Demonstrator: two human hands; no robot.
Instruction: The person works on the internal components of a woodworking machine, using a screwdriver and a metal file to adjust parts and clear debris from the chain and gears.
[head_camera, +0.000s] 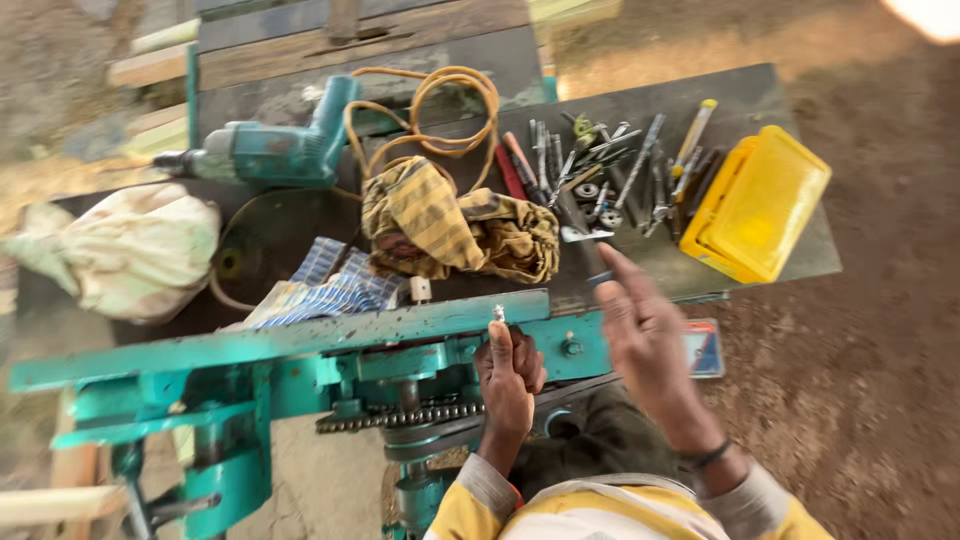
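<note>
Left hand (508, 375) pinches a small metal bolt-like piece (498, 313) upright at the edge of the teal machine frame (300, 345), its long axis near vertical above the fingertips. Right hand (645, 335) is raised just beside it, fingers spread, nothing in it, nearer the scattered hand tools (610, 170) and yellow case (760, 205). The piece is blurred; its exact kind is unclear. Chain (420, 415) runs below.
</note>
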